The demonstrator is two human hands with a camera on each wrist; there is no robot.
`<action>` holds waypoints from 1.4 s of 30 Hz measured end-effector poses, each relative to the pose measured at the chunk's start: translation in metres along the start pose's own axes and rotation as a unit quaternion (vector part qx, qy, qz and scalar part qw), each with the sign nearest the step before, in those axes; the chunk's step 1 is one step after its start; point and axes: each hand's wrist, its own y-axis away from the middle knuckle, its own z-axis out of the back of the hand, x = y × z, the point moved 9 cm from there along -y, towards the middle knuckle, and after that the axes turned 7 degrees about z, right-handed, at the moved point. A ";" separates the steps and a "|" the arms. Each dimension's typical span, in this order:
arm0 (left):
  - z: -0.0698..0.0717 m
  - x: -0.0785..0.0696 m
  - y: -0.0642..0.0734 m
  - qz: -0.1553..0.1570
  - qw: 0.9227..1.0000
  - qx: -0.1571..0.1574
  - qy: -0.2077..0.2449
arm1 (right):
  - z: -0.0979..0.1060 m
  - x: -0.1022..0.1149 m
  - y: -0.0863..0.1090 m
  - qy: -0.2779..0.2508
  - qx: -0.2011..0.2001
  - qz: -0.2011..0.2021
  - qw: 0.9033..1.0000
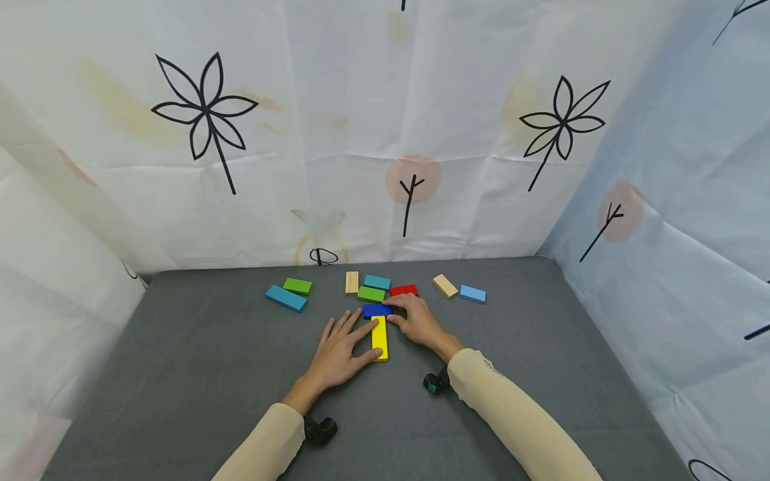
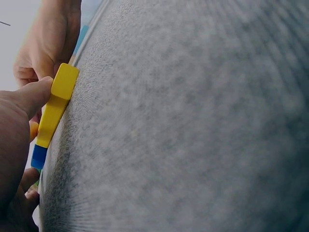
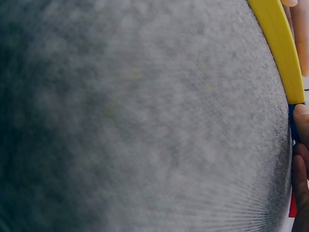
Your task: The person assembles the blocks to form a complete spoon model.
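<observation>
A yellow block [image 1: 379, 339] lies lengthwise on the grey table, its far end up against a dark blue block [image 1: 376, 310] that lies crosswise. My left hand [image 1: 337, 354] rests with spread fingers at the yellow block's left side. Its thumb touches the block near the close end, the index finger near the far end. My right hand [image 1: 421, 324] pinches the right end of the dark blue block between thumb and fingers. In the right wrist view the thumb [image 3: 301, 121] lies against that blue block, and a red block [image 3: 292, 205] shows past the fingers.
Beyond the hands lie a green block [image 1: 371, 294], a teal block [image 1: 377, 282], a red block [image 1: 404, 290] and a wooden block [image 1: 351, 282]. Farther left are another green block [image 1: 297, 286] and a blue block [image 1: 286, 298]; to the right, a second wooden block [image 1: 445, 286] and a light blue block [image 1: 472, 294].
</observation>
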 end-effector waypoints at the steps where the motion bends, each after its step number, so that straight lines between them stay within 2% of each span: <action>1: 0.000 0.000 0.000 0.000 1.000 -0.002 0.000 | 0.000 0.000 0.000 0.001 0.000 0.000 1.000; 10: 0.000 -0.001 0.001 -0.014 1.000 -0.010 -0.006 | 0.000 0.000 0.001 -0.004 -0.003 -0.007 1.000; 16: 0.000 -0.004 -0.001 -0.050 0.998 -0.007 -0.033 | 0.000 0.000 0.001 -0.006 -0.004 -0.005 1.000; 21: -0.003 -0.005 -0.002 -0.073 0.996 0.012 -0.057 | -0.001 0.000 0.001 -0.002 -0.005 0.002 1.000; 25: -0.005 -0.005 -0.002 -0.076 0.995 0.025 -0.066 | -0.001 0.001 0.001 -0.001 -0.005 0.006 1.000; 33: -0.005 -0.004 -0.003 -0.070 0.995 0.027 -0.063 | 0.000 0.002 0.003 -0.009 0.002 0.002 1.000; 38: -0.004 -0.004 -0.003 -0.071 0.996 0.026 -0.055 | 0.010 0.004 0.007 -0.038 -0.034 0.020 0.998; 42: -0.004 -0.003 -0.004 -0.072 0.996 0.023 -0.055 | 0.025 0.000 0.012 -0.040 -0.071 0.029 0.996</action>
